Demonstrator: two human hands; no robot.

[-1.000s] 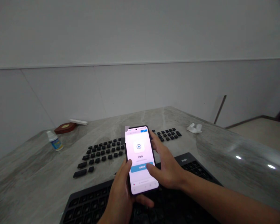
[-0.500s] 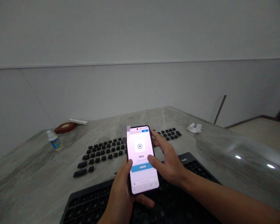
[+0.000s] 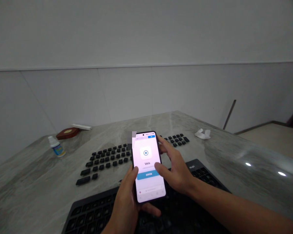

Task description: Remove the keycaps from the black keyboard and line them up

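A lit smartphone with a white screen, a round icon and a blue button is held upright over the table. My left hand grips it from below, thumb on its left edge. My right hand holds the phone's right edge with the fingers, its thumb hovering over the screen near the blue button. Under my hands lies a black keyboard frame without its caps.
Rows of loose black keycaps lie on the grey marble table, with another group further right. A small white bottle, a reddish-brown dish, a white stick and a crumpled white object sit near the wall.
My right thumb has lifted slightly from the blue button towards the middle of the screen. Both hands and the phone stay in about the same place.
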